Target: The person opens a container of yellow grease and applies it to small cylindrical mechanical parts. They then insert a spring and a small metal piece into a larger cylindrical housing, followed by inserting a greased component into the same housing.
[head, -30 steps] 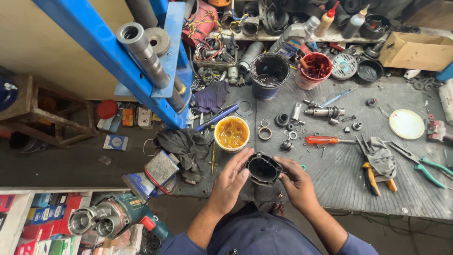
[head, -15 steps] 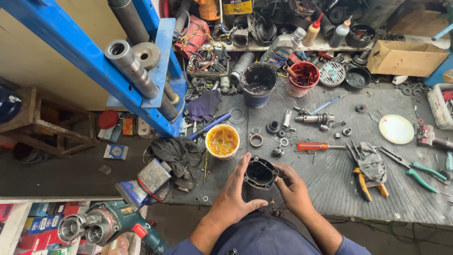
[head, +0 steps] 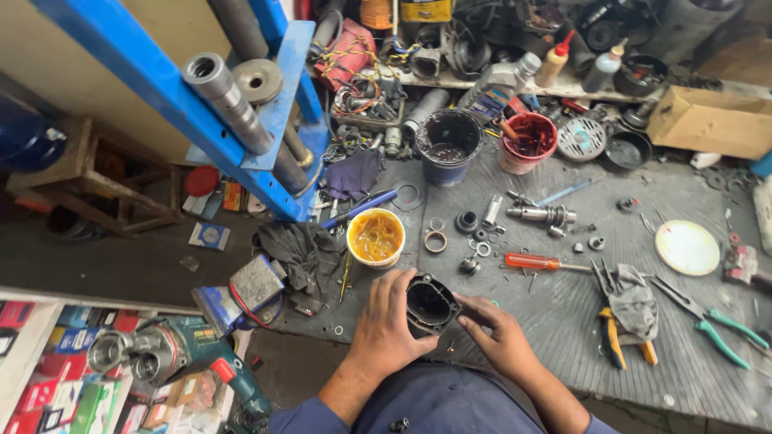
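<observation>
My left hand (head: 386, 325) grips a black hollow housing part (head: 430, 305) from its left side, near the front edge of the workbench. My right hand (head: 500, 337) holds the same part from the right, fingers against its rim. The open mouth of the housing faces up towards me. Just beyond it stands a small yellow tub of grease (head: 375, 237). Rings, bearings and small metal parts (head: 474, 233) lie scattered behind the housing, along with an orange-handled screwdriver (head: 535, 262).
A blue press frame (head: 193, 104) rises at left. A black bucket (head: 449, 145), a red tub (head: 527, 141), pliers (head: 619, 321), a white lid (head: 686, 247), a cardboard box (head: 712, 120) and a teal power tool (head: 185, 354) surround the grey mat (head: 563, 321).
The view has shifted slightly, with the bench sliding down and left in frame. Both hands keep hold of the black housing, turning it a little.
</observation>
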